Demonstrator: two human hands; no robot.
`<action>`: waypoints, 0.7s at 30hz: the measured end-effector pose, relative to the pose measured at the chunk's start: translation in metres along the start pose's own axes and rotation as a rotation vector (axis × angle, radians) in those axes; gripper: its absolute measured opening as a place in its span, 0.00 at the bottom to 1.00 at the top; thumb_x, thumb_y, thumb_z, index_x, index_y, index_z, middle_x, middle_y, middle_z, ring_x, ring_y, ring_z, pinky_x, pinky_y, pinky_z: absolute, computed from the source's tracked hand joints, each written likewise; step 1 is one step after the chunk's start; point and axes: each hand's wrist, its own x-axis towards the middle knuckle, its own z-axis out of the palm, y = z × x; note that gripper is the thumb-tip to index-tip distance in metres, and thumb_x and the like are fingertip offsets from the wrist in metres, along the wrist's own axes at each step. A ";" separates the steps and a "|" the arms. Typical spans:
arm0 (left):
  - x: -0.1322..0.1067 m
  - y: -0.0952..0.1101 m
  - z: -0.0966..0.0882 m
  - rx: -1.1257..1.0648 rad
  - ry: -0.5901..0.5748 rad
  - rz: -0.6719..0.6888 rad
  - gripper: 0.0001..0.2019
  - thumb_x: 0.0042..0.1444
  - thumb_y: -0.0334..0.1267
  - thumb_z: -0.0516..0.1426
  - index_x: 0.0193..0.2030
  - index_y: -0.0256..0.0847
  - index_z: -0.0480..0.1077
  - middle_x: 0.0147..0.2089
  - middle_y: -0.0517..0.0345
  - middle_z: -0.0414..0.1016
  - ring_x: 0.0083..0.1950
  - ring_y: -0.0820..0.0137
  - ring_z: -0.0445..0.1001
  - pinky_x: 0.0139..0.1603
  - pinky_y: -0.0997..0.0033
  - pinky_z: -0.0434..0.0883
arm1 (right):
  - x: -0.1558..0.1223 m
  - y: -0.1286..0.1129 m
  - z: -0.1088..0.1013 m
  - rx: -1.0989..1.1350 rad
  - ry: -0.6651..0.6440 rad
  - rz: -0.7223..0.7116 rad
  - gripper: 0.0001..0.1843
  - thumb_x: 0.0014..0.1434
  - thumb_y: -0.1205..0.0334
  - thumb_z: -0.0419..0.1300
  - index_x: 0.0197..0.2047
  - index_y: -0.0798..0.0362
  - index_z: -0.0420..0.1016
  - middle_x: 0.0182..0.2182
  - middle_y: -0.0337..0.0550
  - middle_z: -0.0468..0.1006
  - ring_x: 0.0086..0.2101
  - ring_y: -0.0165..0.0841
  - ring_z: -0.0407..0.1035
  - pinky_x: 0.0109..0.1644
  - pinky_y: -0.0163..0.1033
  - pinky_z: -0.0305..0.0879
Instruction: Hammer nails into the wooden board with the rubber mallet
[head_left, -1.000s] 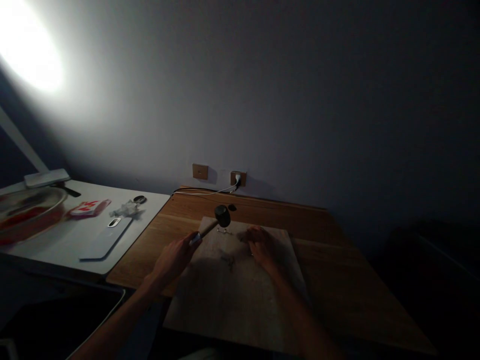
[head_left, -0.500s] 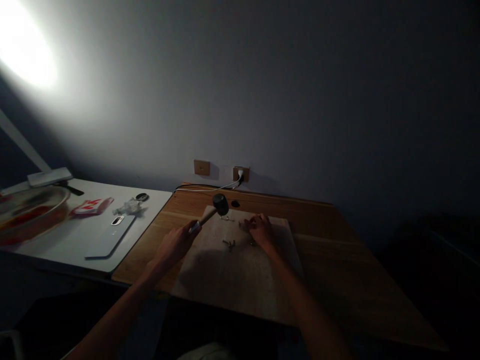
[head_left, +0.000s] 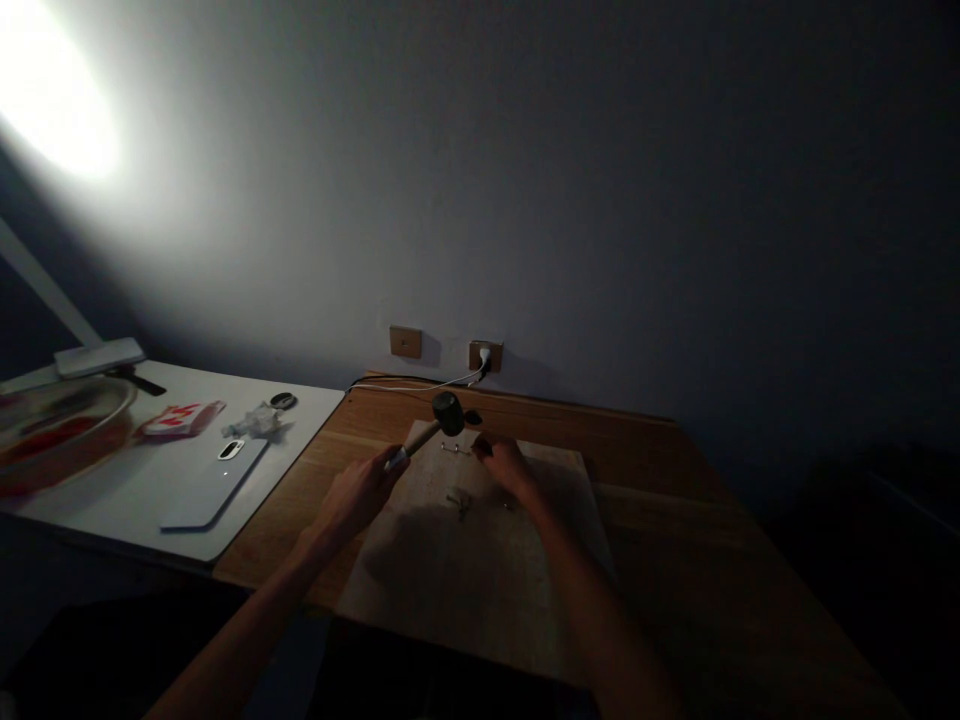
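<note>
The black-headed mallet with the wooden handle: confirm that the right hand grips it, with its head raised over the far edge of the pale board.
Not quite: the hand is wrong. The head view shows the left hand gripping the black-headed mallet with the wooden handle, its head raised over the far edge of the pale board. The right hand lies on the board.

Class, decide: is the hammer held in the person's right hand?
No, the left hand grips the hammer by its handle; the right hand rests on the board.
</note>
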 end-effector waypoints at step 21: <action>-0.011 -0.005 -0.004 -0.004 -0.045 0.011 0.23 0.70 0.54 0.44 0.61 0.48 0.69 0.45 0.49 0.83 0.46 0.56 0.81 0.38 0.69 0.68 | 0.003 0.000 0.015 0.175 0.082 -0.085 0.10 0.54 0.69 0.60 0.35 0.49 0.82 0.35 0.41 0.85 0.36 0.37 0.78 0.45 0.40 0.71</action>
